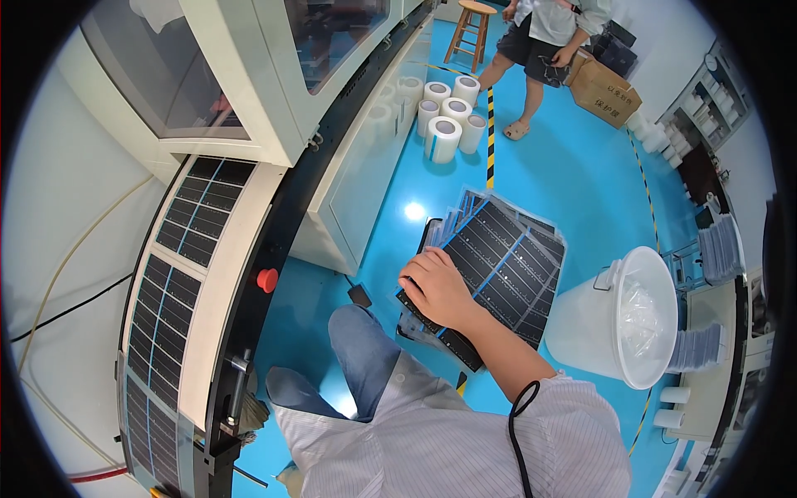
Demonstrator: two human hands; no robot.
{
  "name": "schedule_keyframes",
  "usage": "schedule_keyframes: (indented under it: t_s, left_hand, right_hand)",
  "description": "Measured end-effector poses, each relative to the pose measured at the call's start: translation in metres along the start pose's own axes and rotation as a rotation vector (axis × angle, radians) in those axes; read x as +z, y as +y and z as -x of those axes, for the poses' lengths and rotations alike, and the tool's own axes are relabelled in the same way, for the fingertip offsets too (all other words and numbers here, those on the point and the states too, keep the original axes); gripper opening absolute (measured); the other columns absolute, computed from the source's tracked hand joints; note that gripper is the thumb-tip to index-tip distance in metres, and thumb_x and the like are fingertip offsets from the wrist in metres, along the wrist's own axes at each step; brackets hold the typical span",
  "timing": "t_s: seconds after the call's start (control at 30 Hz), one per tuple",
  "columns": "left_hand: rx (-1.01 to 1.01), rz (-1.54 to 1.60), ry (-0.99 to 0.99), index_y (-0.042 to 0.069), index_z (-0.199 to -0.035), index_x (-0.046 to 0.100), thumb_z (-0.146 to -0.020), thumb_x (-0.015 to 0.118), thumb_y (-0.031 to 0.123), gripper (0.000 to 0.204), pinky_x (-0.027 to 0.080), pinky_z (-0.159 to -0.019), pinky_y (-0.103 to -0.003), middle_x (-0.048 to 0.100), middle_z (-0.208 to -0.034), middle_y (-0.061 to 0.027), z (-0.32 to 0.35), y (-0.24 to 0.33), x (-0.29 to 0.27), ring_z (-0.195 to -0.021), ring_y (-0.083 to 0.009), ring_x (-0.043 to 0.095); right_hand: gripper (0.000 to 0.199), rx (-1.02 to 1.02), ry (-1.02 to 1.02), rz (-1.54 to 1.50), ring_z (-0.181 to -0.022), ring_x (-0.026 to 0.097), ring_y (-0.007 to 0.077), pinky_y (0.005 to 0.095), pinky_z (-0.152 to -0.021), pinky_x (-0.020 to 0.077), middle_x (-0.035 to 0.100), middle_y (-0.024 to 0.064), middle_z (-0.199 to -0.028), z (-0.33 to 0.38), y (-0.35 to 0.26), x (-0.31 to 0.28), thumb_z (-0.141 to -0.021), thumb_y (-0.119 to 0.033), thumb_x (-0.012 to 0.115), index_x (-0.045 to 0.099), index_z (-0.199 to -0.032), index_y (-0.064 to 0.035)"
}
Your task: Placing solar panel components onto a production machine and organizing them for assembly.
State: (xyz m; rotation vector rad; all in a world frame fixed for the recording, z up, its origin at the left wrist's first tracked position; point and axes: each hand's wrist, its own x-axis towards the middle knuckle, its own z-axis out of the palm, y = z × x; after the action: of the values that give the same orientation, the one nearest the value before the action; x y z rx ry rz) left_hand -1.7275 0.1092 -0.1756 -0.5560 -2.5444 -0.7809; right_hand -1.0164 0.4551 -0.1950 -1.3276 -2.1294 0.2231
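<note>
My right hand (pixel 436 289) reaches down to a stack of dark gridded panels (pixel 498 257) with blue strips, wrapped in clear film, lying on the blue floor. The fingers curl over the stack's near left edge and grip it. My left hand is out of view. My legs in blue trousers (pixel 357 353) show below the hand.
A machine's conveyor (pixel 178 274) at left carries similar dark panels, with a red button (pixel 267 280) on its black edge. A white bucket (pixel 623 319) lined with plastic stands right of the stack. Several white tape rolls (pixel 448 116), a wooden stool (pixel 471 29), a cardboard box (pixel 606 87) and another person (pixel 544 41) are farther off.
</note>
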Motion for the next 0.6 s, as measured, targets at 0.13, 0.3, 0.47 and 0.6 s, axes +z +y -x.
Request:
schedule_keyframes:
  t_s: [0.13,0.3,0.47,0.6]
  left_hand:
    - [-0.014,-0.025,-0.009,-0.008,-0.096,0.067,-0.091,0.055,0.031,0.041,0.051,-0.076,-0.044,0.067,-0.093,-0.025,-0.004,-0.007,0.0,-0.083,-0.0365,0.065]
    - [-0.062,0.031,-0.025,-0.008,-0.099,0.066,-0.09,0.056,0.032,0.042,0.051,-0.077,-0.044,0.067,-0.095,-0.0255,0.005,0.011,-0.003,-0.085,-0.0371,0.064]
    - [-0.103,0.025,-0.048,-0.009,-0.101,0.066,-0.09,0.056,0.032,0.043,0.051,-0.078,-0.044,0.067,-0.097,-0.0262,-0.001,-0.001,-0.003,-0.086,-0.0374,0.064]
    - [-0.102,0.033,-0.059,-0.009,-0.103,0.065,-0.09,0.056,0.033,0.045,0.05,-0.079,-0.044,0.066,-0.099,-0.027,0.002,0.006,0.0,-0.088,-0.0388,0.064]
  right_hand:
    - [0.012,0.007,-0.007,-0.008,-0.095,0.056,0.0261,0.0428,-0.102,0.0352,0.059,0.0083,-0.091,0.0,-0.001,0.0,-0.088,-0.016,0.058,0.062,-0.09,-0.0048]
    - [0.012,0.008,-0.008,0.001,-0.094,0.056,0.0261,0.0432,-0.102,0.0352,0.059,0.0083,-0.091,0.0,0.0,0.0,-0.088,-0.015,0.058,0.062,-0.09,-0.0046]
    - [0.012,-0.006,0.004,-0.004,-0.094,0.056,0.0261,0.0434,-0.102,0.0355,0.059,0.0084,-0.091,0.0,0.0,0.0,-0.088,-0.015,0.058,0.062,-0.09,-0.0046]
    - [0.014,0.002,-0.01,0.001,-0.095,0.055,0.0263,0.0438,-0.103,0.0344,0.058,0.0087,-0.091,0.001,0.001,0.0,-0.089,-0.017,0.056,0.062,-0.09,-0.0051]
